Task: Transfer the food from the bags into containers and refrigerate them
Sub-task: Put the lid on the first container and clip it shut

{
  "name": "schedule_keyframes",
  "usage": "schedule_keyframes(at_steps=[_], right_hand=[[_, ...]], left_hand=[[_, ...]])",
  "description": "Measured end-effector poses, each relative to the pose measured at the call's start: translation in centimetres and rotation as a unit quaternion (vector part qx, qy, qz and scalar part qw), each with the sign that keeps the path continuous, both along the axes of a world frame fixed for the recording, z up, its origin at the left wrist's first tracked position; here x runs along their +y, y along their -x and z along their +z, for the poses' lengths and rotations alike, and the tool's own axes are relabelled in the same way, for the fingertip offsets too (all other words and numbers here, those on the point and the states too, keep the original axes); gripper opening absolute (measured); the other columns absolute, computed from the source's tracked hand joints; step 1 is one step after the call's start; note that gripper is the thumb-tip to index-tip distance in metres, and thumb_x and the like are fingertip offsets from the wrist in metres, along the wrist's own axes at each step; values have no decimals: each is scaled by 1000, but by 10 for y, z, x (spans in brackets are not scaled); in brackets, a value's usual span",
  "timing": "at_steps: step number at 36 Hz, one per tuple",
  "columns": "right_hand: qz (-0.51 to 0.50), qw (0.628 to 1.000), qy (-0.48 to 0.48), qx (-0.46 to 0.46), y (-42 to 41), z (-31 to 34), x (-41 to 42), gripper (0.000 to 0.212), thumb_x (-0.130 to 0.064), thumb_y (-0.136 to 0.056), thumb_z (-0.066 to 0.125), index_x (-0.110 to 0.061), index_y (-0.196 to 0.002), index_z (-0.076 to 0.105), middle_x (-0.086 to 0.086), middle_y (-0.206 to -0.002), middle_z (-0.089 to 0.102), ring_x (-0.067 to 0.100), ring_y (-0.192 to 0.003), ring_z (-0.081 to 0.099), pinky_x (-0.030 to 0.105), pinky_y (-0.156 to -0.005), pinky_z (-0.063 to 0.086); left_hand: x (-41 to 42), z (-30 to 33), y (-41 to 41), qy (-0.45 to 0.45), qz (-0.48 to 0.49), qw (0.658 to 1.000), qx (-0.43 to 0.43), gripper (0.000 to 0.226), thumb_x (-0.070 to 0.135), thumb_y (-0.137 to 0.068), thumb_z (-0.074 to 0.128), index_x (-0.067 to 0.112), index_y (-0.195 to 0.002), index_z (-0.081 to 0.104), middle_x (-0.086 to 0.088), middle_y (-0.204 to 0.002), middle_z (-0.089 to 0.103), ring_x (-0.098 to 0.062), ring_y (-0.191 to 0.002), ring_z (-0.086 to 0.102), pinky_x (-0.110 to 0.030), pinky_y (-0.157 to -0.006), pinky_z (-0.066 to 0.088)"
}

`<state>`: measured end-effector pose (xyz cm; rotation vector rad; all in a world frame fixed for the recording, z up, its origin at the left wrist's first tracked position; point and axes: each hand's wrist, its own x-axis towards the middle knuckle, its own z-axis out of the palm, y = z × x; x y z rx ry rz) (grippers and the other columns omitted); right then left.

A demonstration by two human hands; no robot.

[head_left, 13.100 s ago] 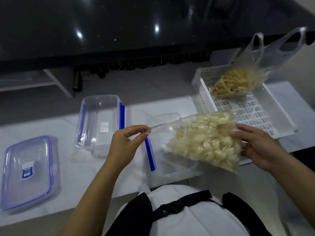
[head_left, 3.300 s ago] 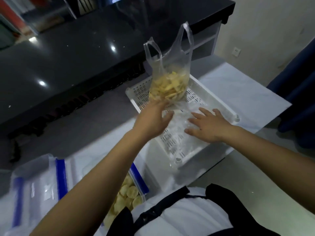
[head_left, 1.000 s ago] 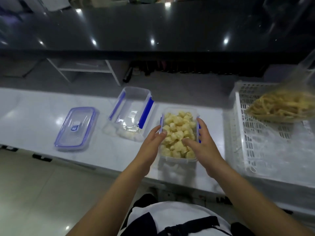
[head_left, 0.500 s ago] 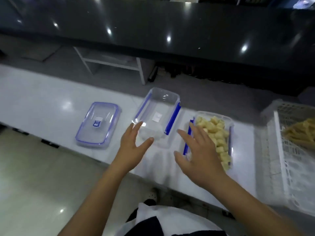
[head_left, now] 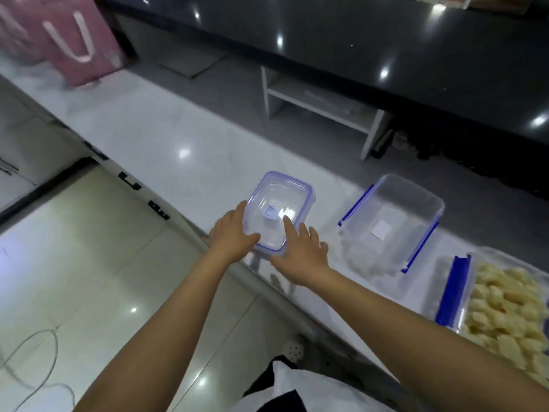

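At the near edge of the white counter (head_left: pixel 154 135), both hands meet on the clear lid (head_left: pixel 280 209) with its blue rim. The left hand (head_left: pixel 233 236) holds the lid's near-left corner, thumb laid over the top by the rim and fingers along the left side, partly seen through the plastic. The right hand (head_left: pixel 303 251) is spread and relaxed, gripping nothing, its forefinger stretched onto the lid's top near the middle while the other fingers lie just off the near-right corner. The lid's near end sits right at the counter's front edge, with tiled floor (head_left: pixel 98 263) below it.

Left of the hands the counter runs on bare, well away to a pink bag (head_left: pixel 80 46) with white handles at the far left. Beyond the lid there is open counter up to its back edge.

Just right of the hands stands an empty tub (head_left: pixel 392 221), clear with blue clips folded out at its sides, apart from the lid by a strip of counter. Further right, at the picture's edge, a second tub (head_left: pixel 502 310) holds pale yellow food pieces (head_left: pixel 505 319), one blue clip facing the hands.

A small blue mark shows at the lid's centre and a white sticker in the empty tub's floor; neither can be read.
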<state>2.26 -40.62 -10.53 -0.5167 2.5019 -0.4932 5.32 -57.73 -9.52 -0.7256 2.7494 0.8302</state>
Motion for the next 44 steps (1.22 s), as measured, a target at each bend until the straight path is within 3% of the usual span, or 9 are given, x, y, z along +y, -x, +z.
schedule_keyframes(at_steps=[8,17,24,26,29,31,35,40,44], right_hand=[[-124,991,54,-6,-6,-14,-29,102,-71,-76,60,-33,-154,6,10,-157,26,35,-146,21,56,-116,25],[-201,967,160,3,-14,-6,-41,89,-46,-76,69,-35,-150,22,0,-142,46,27,-132,39,51,-109,36],[-231,925,302,-24,-25,26,-30,86,-29,-87,71,-38,-154,19,-6,-156,33,19,-140,36,48,-114,37],[-248,898,358,-56,-31,39,-20,85,-28,-89,69,-45,-153,17,-16,-155,32,4,-136,37,37,-111,42],[-306,843,434,-92,-41,59,-1,84,-37,-81,71,-56,-147,23,-47,-125,40,-31,-105,42,3,-79,44],[-351,801,474,-100,-43,73,16,81,-40,-78,73,-57,-144,28,-46,-120,45,-26,-104,48,8,-75,45],[-433,742,505,-83,-40,95,62,88,-51,-70,75,-56,-145,29,-19,-139,56,9,-127,53,38,-104,44],[-517,697,495,-36,-38,110,127,86,-57,-66,83,-60,-139,36,-33,-115,65,-3,-101,67,35,-84,52],[-566,663,489,-22,-47,117,166,93,-58,-64,81,-57,-142,32,-19,-134,62,17,-118,65,54,-97,51]], left_hand=[[-6,-1,-7,-102,19,993,60,69,23,-80,68,22,-145,44,-10,-131,61,-34,-117,58,-48,-97,50],[-10,-3,-13,-160,78,968,177,50,3,-80,66,21,-126,60,3,-109,63,-27,-104,62,-44,-92,54],[-10,16,-19,-232,83,933,263,52,6,-92,64,34,-135,54,16,-136,51,0,-109,57,-22,-88,53],[-2,30,-23,-247,73,913,315,50,3,-92,63,33,-132,57,16,-135,54,-5,-113,61,-21,-85,55],[18,49,-26,-278,47,890,358,52,-1,-92,62,37,-127,58,16,-134,56,-10,-119,62,-26,-85,57],[37,60,-26,-316,26,873,370,51,0,-94,62,39,-126,58,14,-131,59,-5,-114,64,-20,-78,56],[82,66,-17,-407,-27,838,362,48,-3,-94,62,31,-128,60,14,-129,61,-9,-111,67,-20,-77,57],[148,66,-11,-488,-126,813,291,50,3,-95,64,37,-130,58,21,-132,60,-16,-111,68,-30,-79,61],[193,69,-16,-515,-209,790,259,53,10,-92,68,45,-130,56,21,-133,59,-19,-106,70,-25,-78,60]])
